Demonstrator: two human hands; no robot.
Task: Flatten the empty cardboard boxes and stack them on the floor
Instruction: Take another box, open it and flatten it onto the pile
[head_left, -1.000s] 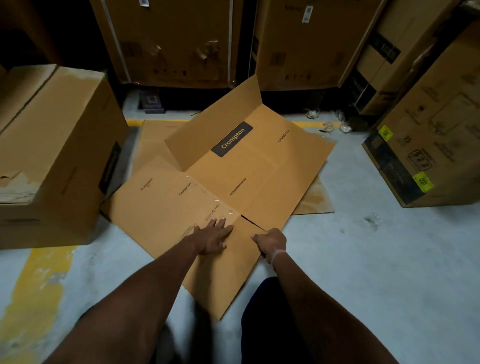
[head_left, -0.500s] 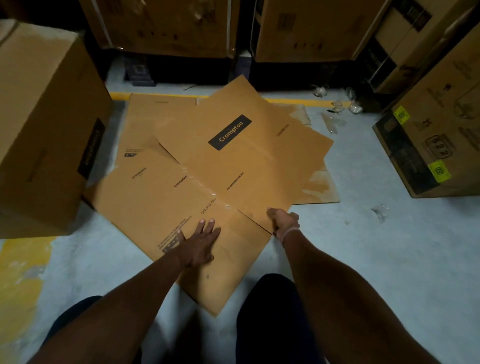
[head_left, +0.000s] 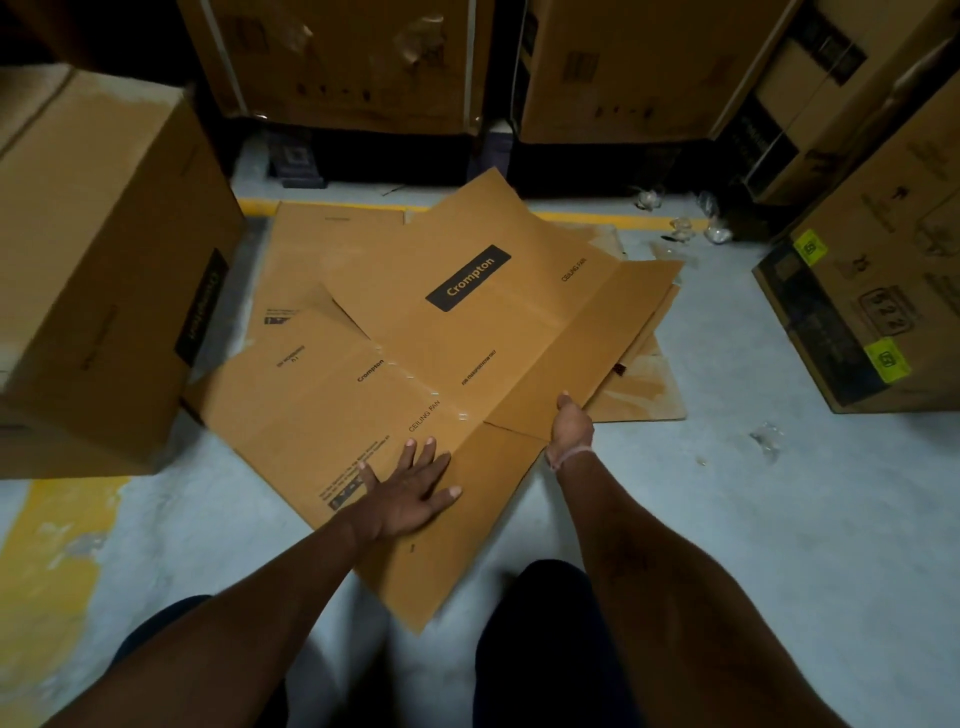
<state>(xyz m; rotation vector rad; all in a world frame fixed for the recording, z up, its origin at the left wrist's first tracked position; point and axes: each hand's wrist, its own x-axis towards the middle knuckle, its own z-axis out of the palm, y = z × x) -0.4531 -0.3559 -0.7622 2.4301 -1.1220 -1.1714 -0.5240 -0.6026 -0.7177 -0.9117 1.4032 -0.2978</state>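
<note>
Head view: a person's right hand (head_left: 570, 426) has a closed grip on a side flap of the flattened box (head_left: 467, 358), while the left hand (head_left: 410, 493) presses flat on its near panel. It lies on the floor (head_left: 753, 519) over other flattened cardboard (head_left: 322, 244). Released early, the flap could spring up and skew the stack.

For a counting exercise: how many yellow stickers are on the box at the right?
2. One sticker sits near the upper corner of the box's dark edge, the other lower on that edge, nearer the floor. Other faces are hidden.
</note>
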